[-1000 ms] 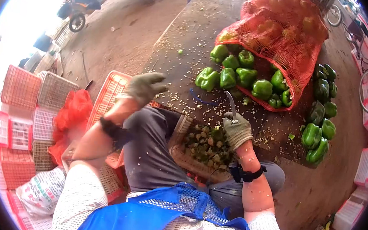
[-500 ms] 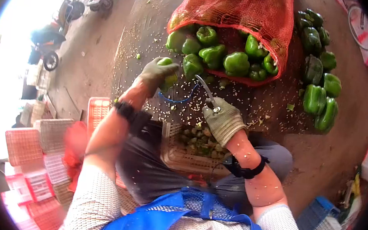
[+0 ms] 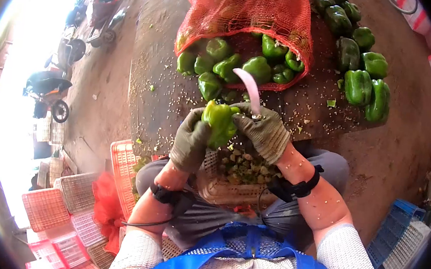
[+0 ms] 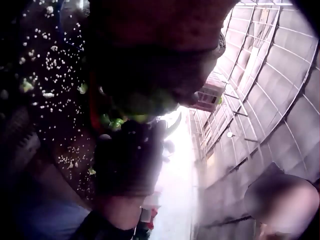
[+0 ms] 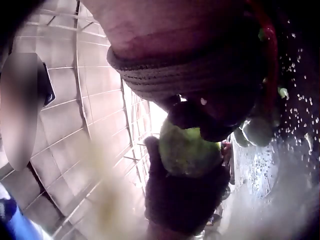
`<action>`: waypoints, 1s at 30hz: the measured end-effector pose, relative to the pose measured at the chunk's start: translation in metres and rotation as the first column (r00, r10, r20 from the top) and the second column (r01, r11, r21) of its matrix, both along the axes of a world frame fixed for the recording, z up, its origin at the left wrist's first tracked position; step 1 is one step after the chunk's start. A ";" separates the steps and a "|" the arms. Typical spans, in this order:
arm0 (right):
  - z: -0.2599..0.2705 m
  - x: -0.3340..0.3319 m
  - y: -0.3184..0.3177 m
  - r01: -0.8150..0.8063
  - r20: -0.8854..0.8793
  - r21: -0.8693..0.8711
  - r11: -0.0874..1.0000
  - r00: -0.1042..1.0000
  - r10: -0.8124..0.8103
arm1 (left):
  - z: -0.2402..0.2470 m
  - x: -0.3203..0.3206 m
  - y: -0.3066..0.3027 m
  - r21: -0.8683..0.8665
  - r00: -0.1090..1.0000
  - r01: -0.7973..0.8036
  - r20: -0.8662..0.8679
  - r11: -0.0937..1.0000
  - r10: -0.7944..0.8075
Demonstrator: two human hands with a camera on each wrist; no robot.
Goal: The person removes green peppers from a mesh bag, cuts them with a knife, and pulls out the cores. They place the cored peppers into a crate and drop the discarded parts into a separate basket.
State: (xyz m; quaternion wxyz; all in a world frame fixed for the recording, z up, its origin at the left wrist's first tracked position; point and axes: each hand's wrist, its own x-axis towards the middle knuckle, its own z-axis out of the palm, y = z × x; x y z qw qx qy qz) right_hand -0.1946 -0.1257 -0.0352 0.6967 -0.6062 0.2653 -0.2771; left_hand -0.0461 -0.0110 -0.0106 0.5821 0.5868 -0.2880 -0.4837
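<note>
pepper (image 3: pixel 220 123): bright yellow-green, glossy.
left grip (image 3: pixel 190 141): grey-green knit glove, with a black strap at the wrist.
right grip (image 3: pixel 266 134): same grey-green knit, with a black strap too.
knife (image 3: pixel 248 89): pale, pinkish-white blade.
sack (image 3: pixel 247 9): red-orange net with a fine mesh pattern.
peppers (image 3: pixel 221 63), in the sack's mouth: mid green, shiny.
loose peppers (image 3: pixel 362 70), right of the sack: deeper green.
worktop (image 3: pixel 158 88), under the sack: dark brown, speckled with pale seeds.
basket (image 3: pixel 221 189), below the sack: tan lattice holding green and cream scraps.
crates (image 3: pixel 47 207), far below-left of the sack: orange-red, pink and white grids.
apron (image 3: pixel 188 265): bright blue.
sleeves (image 3: pixel 348 259): white with fine grey dots.
</note>
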 end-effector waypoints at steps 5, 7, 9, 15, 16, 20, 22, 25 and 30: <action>0.004 0.005 -0.004 0.023 0.020 0.062 0.998 0.999 -0.024 | 0.008 0.000 0.000 -0.045 0.988 0.071 -0.132 0.996 -0.076; -0.001 0.006 -0.004 0.024 0.082 0.286 0.958 0.995 -0.050 | 0.003 -0.003 0.002 0.016 0.999 0.047 0.002 0.999 -0.047; 0.002 0.002 -0.006 0.024 -0.062 0.206 0.978 0.998 -0.012 | 0.003 -0.004 -0.003 0.101 0.988 0.018 0.151 0.995 -0.033; -0.017 0.015 0.001 -0.028 -0.406 -0.078 0.997 0.914 -0.007 | 0.012 0.032 -0.017 0.092 0.285 0.171 0.948 0.981 -0.139; -0.022 0.017 0.006 -0.030 -0.421 -0.118 0.993 0.907 -0.022 | 0.012 0.037 -0.017 0.138 0.135 0.159 0.978 0.978 -0.160; -0.034 0.019 0.009 -0.062 -0.476 -0.220 0.974 0.878 -0.052 | 0.010 0.045 -0.014 0.301 0.165 0.240 0.924 0.923 -0.345; -0.026 0.020 0.006 -0.119 -0.546 -0.203 0.972 0.838 -0.011 | 0.006 0.047 -0.011 0.349 0.220 0.243 0.889 0.905 -0.402; -0.035 0.022 0.008 -0.189 -0.571 -0.251 0.949 0.821 0.012 | 0.005 0.053 -0.007 0.383 0.318 0.297 0.824 0.875 -0.468; -0.035 0.030 0.011 -0.282 -0.704 -0.328 0.902 0.710 -0.033 | 0.009 0.064 0.003 0.245 0.581 0.422 0.666 0.873 -0.468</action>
